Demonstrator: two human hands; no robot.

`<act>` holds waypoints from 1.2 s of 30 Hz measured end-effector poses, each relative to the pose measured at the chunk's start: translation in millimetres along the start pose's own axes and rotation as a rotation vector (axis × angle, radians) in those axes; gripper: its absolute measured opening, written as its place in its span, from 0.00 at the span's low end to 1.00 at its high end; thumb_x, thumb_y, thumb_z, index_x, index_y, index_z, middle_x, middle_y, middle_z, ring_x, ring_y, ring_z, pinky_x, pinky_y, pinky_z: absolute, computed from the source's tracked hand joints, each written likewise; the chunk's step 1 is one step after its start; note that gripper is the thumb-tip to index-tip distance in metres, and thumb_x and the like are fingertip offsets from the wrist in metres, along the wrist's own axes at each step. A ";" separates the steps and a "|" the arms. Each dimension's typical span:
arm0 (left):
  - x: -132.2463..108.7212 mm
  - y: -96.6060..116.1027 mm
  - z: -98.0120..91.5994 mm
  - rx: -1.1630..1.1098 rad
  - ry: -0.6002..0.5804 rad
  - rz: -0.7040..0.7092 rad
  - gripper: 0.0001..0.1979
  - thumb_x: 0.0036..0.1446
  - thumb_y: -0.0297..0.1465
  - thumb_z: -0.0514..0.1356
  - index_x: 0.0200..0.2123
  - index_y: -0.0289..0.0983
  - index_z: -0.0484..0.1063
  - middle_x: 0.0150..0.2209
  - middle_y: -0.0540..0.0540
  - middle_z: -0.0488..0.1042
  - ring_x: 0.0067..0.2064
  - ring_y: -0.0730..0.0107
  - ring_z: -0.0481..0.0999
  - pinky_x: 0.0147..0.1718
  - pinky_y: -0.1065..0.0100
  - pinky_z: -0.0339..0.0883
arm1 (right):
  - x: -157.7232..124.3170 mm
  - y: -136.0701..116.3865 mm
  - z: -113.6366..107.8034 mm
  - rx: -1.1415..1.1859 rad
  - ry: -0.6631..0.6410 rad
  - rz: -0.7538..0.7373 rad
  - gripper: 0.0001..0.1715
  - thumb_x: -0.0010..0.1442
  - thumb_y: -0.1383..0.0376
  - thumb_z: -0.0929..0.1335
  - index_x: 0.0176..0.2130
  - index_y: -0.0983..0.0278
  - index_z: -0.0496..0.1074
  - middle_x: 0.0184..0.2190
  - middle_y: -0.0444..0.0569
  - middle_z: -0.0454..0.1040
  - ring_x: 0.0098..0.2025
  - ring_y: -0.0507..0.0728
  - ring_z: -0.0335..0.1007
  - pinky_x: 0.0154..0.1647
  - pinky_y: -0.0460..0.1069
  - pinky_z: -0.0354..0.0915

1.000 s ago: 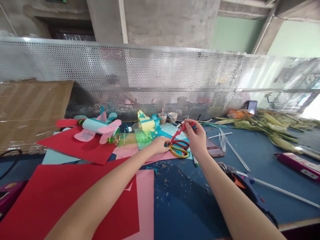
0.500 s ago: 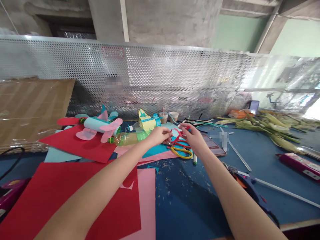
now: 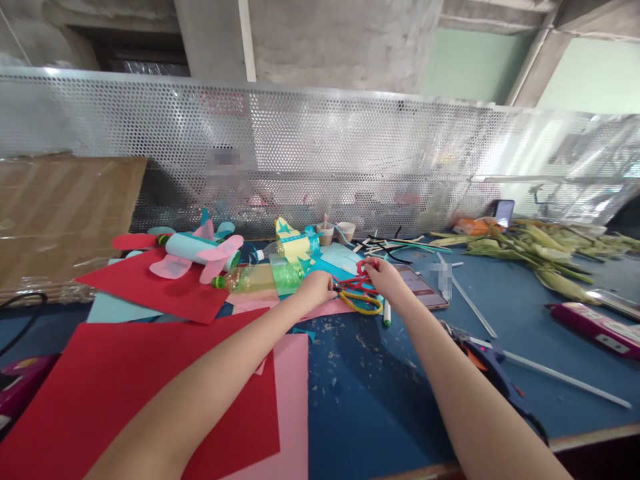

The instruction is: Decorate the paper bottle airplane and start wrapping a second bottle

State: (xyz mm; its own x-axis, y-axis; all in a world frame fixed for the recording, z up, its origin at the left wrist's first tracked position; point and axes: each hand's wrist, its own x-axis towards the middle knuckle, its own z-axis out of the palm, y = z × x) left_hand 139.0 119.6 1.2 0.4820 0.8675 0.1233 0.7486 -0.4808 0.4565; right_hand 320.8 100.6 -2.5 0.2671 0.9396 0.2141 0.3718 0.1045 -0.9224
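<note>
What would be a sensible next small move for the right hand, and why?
Probably to shift the red paper piece slightly away from the scissors. The right hand pinches it close to their handles, and the left hand is near their blade end, so space looks tight.

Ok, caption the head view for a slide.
Left hand near the scissors, right hand pinching red paper, over a blue table.
</note>
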 end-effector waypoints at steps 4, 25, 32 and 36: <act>3.4 -1.2 6.6 0.052 -0.040 0.024 0.08 0.58 0.32 0.62 0.29 0.34 0.73 0.31 0.48 0.75 0.34 0.67 0.75 0.36 0.64 0.70 | 0.8 4.9 3.6 0.013 0.001 0.038 0.08 0.57 0.62 0.64 0.30 0.61 0.70 0.18 0.41 0.68 0.18 0.53 0.67 0.19 0.46 0.62; -12.6 -0.4 -36.8 0.027 0.153 0.164 0.06 0.54 0.24 0.57 0.32 0.37 0.75 0.34 0.46 0.77 0.38 0.64 0.75 0.39 0.66 0.67 | -27.3 -16.9 19.2 0.107 -0.364 -0.019 0.15 0.45 0.57 0.73 0.32 0.62 0.74 0.15 0.35 0.62 0.17 0.49 0.55 0.20 0.45 0.53; -46.6 0.5 -64.2 0.036 0.184 0.120 0.04 0.52 0.25 0.60 0.28 0.36 0.75 0.31 0.47 0.77 0.33 0.67 0.74 0.34 0.68 0.65 | -53.1 -40.1 32.4 0.319 -0.561 0.025 0.28 0.47 0.39 0.67 0.26 0.61 0.63 0.18 0.35 0.54 0.18 0.46 0.42 0.18 0.45 0.45; -68.9 2.3 -64.7 0.051 0.148 0.090 0.05 0.52 0.26 0.60 0.30 0.37 0.78 0.32 0.47 0.79 0.35 0.66 0.75 0.35 0.67 0.65 | -65.8 -43.6 40.9 0.243 -0.669 0.056 0.27 0.46 0.41 0.68 0.26 0.60 0.61 0.19 0.36 0.57 0.19 0.46 0.43 0.18 0.45 0.45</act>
State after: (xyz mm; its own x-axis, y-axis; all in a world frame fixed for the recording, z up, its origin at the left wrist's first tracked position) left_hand 78.0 67.0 50.7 0.4785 0.8282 0.2918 0.7295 -0.5598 0.3929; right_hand 250.6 47.5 10.5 -0.3517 0.9361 -0.0070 0.1440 0.0467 -0.9885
